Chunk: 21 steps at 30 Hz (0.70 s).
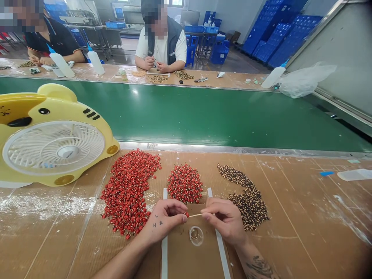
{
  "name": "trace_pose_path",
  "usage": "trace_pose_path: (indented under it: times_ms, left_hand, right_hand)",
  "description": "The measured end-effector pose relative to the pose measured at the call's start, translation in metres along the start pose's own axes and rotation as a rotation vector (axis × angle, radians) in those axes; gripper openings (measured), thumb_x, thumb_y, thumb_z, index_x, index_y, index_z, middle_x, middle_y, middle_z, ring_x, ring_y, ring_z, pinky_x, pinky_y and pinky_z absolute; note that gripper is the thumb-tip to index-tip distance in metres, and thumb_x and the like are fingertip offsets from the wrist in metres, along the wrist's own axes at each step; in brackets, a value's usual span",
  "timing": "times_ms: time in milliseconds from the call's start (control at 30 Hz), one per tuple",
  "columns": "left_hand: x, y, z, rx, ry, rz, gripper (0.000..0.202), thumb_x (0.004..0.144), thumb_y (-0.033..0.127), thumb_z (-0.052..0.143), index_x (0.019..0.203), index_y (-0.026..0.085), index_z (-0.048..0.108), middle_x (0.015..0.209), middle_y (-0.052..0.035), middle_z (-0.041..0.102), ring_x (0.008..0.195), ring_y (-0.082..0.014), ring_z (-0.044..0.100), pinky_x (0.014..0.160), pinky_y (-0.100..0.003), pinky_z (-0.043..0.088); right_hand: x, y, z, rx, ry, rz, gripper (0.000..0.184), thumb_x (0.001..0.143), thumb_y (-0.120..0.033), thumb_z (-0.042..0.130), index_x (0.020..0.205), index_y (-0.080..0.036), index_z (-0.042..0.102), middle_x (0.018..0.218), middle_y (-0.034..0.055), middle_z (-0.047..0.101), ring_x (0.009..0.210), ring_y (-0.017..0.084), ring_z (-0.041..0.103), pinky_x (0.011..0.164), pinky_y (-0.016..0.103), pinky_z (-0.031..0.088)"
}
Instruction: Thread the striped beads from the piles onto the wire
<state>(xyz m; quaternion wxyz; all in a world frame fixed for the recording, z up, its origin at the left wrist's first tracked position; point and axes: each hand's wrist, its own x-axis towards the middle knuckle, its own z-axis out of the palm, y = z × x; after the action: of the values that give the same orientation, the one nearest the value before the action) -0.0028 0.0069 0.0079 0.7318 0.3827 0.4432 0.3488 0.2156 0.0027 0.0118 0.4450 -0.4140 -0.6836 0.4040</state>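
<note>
- Cardboard-covered bench (290,240): clear cup (196,243), contents unclear.
- Left hand (165,221) pinching red piece (186,214) near cup.
- Right hand (228,220) pinching thin stick (195,215), tip at piece.
- Fan (69,152) lettering illegible.

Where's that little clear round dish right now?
In the head view, the small clear dish sits at lower centre, between the two white strips and, in the picture, just below the thin stick in the right hand.
</note>
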Motion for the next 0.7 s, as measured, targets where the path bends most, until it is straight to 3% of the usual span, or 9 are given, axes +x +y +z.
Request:
trace_pose_path:
  times_ms: [333,533,700]
  left_hand:
    - [0.0000,0.0005,-0.0005,0.014,-0.013,0.004,0.016,0.065,0.024,0.082,0.076,0.014,0.074,0.065,-0.0013,0.070,0.060,-0.0119,0.059,0.060,-0.022,0.044]
    - [0.0002,-0.0022,-0.0015,-0.006,-0.004,0.029,0.016,0.067,0.024,0.082,0.076,0.014,0.074,0.065,-0.0007,0.069,0.060,-0.0110,0.058,0.060,-0.020,0.043]
    - [-0.0018,-0.0015,-0.0008,0.042,0.026,0.030,0.014,0.069,0.023,0.080,0.076,0.013,0.073,0.064,-0.0002,0.067,0.060,-0.0103,0.056,0.059,-0.020,0.041]
  right_hand:
    - [0.0039,-0.0020,0.0016,-0.055,-0.016,0.008,0.020,0.088,-0.028,0.065,0.073,-0.018,0.073,0.057,0.0010,0.061,0.053,0.014,0.053,0.053,0.026,0.041]
    - [0.0012,0.0013,0.0042,-0.146,-0.010,0.094,0.028,0.089,-0.031,0.061,0.064,-0.018,0.062,0.059,-0.0002,0.057,0.054,0.013,0.051,0.055,0.026,0.039]
    - [-0.0013,0.0022,0.0068,-0.239,-0.014,0.071,0.036,0.092,-0.033,0.057,0.059,-0.019,0.053,0.056,-0.0022,0.047,0.053,0.013,0.044,0.053,0.026,0.034]
